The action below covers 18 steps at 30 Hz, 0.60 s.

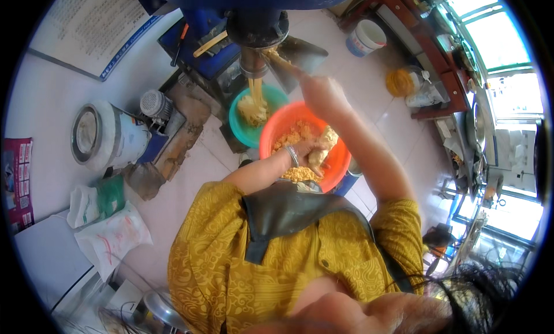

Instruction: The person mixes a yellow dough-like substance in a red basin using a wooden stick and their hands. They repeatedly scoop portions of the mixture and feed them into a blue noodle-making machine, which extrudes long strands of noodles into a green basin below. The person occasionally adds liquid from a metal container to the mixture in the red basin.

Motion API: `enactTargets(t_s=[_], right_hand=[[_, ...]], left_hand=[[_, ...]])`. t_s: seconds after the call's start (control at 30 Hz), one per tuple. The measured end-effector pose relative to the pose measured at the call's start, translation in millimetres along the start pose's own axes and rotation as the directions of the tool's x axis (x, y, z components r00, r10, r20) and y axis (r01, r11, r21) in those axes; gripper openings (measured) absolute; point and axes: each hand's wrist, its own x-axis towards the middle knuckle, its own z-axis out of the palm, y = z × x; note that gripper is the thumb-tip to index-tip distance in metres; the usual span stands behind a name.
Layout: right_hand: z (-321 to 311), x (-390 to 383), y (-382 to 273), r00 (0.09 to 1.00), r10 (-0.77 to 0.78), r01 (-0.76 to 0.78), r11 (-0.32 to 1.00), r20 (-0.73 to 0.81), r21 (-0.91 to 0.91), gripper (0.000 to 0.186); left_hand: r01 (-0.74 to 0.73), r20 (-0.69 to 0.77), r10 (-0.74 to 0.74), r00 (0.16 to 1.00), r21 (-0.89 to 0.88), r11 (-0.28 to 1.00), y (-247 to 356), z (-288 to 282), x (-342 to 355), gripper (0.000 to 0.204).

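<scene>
My right hand (325,96) grips a wooden stick (283,64). The stick's far end, with yellowish dough about it, reaches the mouth of a dark metal machine (254,31). From the machine's lower outlet, pale yellow strands (254,106) hang into a green basin (238,129). Below my right forearm, my left hand (307,151) is closed around a pale lump of dough (328,139); a bracelet circles that wrist. This hand is over an orange basin (340,171) filled with crumbly yellow dough (295,135). My left fingertips are partly hidden by the lump.
On the left stand a white bucket (109,135), a grey motor (156,105) and several bags (112,236). A blue stand (202,57) holds another wooden stick (210,44). A white tub (366,38), an oil jug (401,81) and a reddish cabinet (424,42) are at the right.
</scene>
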Motion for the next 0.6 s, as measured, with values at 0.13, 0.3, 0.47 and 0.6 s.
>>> enactTargets(t_s=[0.13,0.3,0.47,0.6], right_hand=[[1.4,-0.2,-3.6,0.999,-0.015,0.014,1.0,-0.039,-0.009,0.054],[7.6,1.8,-4.2,0.997,-0.012,0.011,1.0,-0.074,-0.023,0.054],[5.6,2.4,-4.1,0.996,-0.025,0.024,1.0,-0.087,-0.01,0.049],[10.6,4.4,-0.3,0.995,-0.027,0.024,0.999,-0.097,-0.028,0.039]], left_hand=[[-0.003,-0.012,0.003,1.0,-0.002,1.0,-7.4,-14.3,13.3,0.044],[-0.035,-0.127,0.056,0.99,0.16,0.986,-9.5,-12.9,19.4,0.04],[-0.138,-0.172,0.186,0.967,0.258,0.956,-8.7,2.1,14.6,0.043],[-0.13,-0.22,0.203,0.954,0.307,0.943,-8.1,9.3,13.9,0.046]])
